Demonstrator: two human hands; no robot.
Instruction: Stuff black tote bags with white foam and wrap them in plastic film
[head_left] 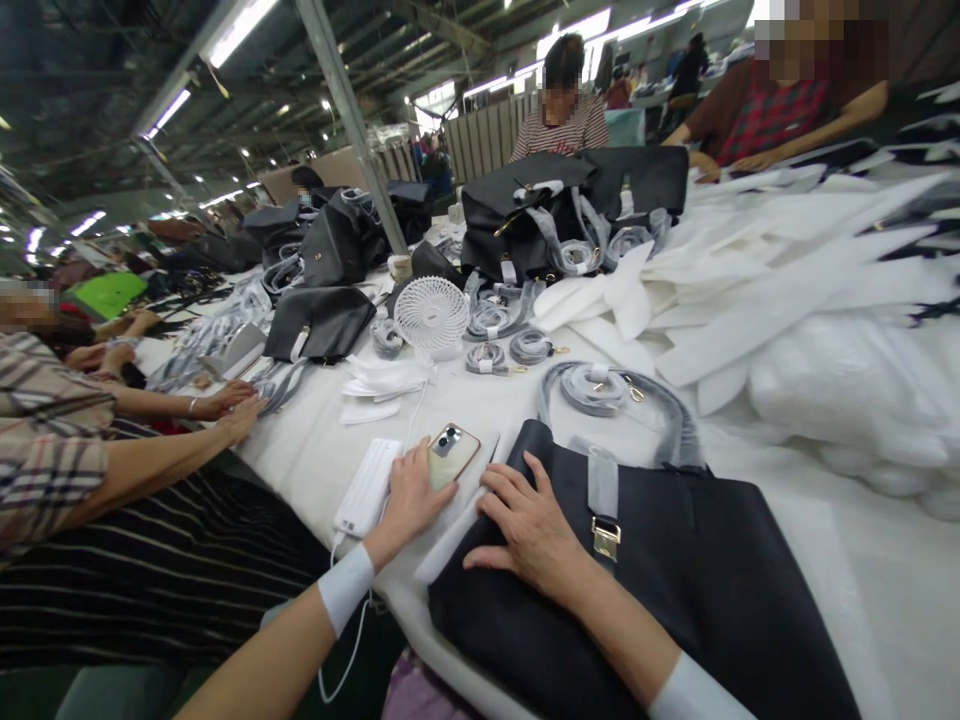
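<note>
"Where is the black bag (720,570)?"
"It is laid on the tabletop (307,440), clasp (606,540) facing up."
"And the fingers?"
"The bag is touched by the right hand (534,528), fingers spread and unclenched. The phone (459,455) is touched by the left hand (412,495); whether it is gripped cannot be told."

1 black bag (675,560) cut off by bottom edge; screen of phone (459,455) hidden.

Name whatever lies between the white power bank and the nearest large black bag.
In the head view, a phone lies between the power bank and the bag, with the left hand at its edge and white sheeting beside the bag.
</note>
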